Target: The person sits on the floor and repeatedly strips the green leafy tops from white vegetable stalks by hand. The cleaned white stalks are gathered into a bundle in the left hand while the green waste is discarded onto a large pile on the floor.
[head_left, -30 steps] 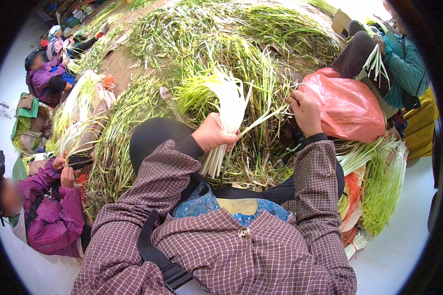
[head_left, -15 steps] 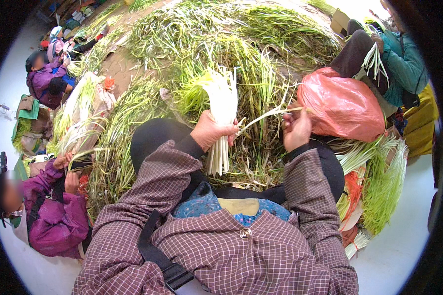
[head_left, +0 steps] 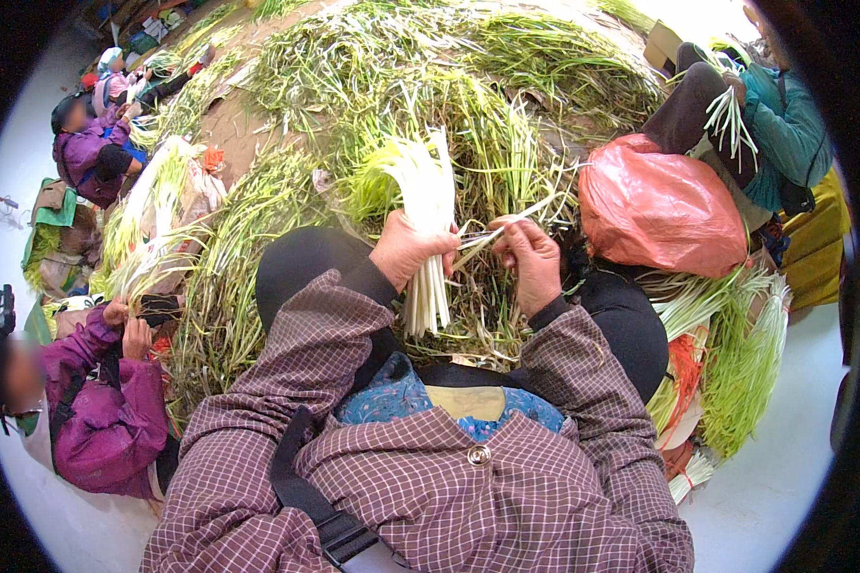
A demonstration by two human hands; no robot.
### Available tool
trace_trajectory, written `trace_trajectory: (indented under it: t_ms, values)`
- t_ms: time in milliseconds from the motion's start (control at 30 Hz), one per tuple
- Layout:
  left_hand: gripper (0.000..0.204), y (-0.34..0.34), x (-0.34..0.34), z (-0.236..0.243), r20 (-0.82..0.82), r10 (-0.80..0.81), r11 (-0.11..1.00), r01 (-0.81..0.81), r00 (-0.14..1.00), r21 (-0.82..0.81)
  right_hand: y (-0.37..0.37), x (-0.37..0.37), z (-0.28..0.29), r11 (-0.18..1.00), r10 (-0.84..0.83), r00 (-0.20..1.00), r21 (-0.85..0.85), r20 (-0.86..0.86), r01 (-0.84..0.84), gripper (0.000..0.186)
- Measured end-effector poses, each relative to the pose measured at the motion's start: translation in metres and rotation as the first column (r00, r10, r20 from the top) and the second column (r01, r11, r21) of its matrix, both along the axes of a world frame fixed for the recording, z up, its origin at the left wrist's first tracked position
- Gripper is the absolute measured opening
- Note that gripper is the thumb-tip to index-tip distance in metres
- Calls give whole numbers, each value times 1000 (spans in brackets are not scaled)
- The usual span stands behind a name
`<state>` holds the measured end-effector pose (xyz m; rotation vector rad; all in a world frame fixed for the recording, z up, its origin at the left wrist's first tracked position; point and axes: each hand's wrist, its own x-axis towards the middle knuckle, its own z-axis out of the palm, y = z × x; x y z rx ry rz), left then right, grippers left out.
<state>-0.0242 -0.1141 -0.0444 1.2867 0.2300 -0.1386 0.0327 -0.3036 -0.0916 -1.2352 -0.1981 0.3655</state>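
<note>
A bundle of pale stalks (head_left: 430, 181) with light yellow-green leafy tops is gripped in my left hand (head_left: 406, 250), its white ends hanging below the fist. My right hand (head_left: 530, 263), just to the right, pinches a thin loose stalk (head_left: 535, 208) that reaches across to the bundle at my left fingers. Beneath both hands lies a heap of green and withered leaves (head_left: 487, 315) between my dark-clad knees.
A pink plastic bag (head_left: 661, 210) lies at the right, beside a person in teal (head_left: 784, 124) and tied green bundles (head_left: 745, 382). People in purple (head_left: 105, 411) sit along the left by piles of stalks (head_left: 153, 220). More leaves (head_left: 545, 67) spread across the brown floor ahead.
My right hand has moved left and, since a second ago, downward, closer to the bundle, still pinching a stalk. My left hand has shifted slightly left; the bundle's tops now lean less to the right.
</note>
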Motion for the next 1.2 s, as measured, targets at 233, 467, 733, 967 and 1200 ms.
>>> trace_trajectory:
  t_ms: [233,467,733,967,1200]
  values:
    - [19,5,2,7,22,38,998,-39,999,45,-14,19,3,988,-151,984,-4,98,153,22]
    - [22,6,4,7,92,-23,1000,22,995,17,12,9,8,976,14,873,-198,487,95,10]
    - [22,10,1,11,45,-78,997,78,996,0,25,-5,13,926,372,924,108,-93,-362,23]
    - [18,24,3,26,134,59,992,-43,989,-117,13,-13,-30,849,518,847,-51,-120,-527,23]
    - [21,58,7,44,172,215,969,-188,961,-158,-11,-12,-99,529,652,729,-564,-209,-634,25]
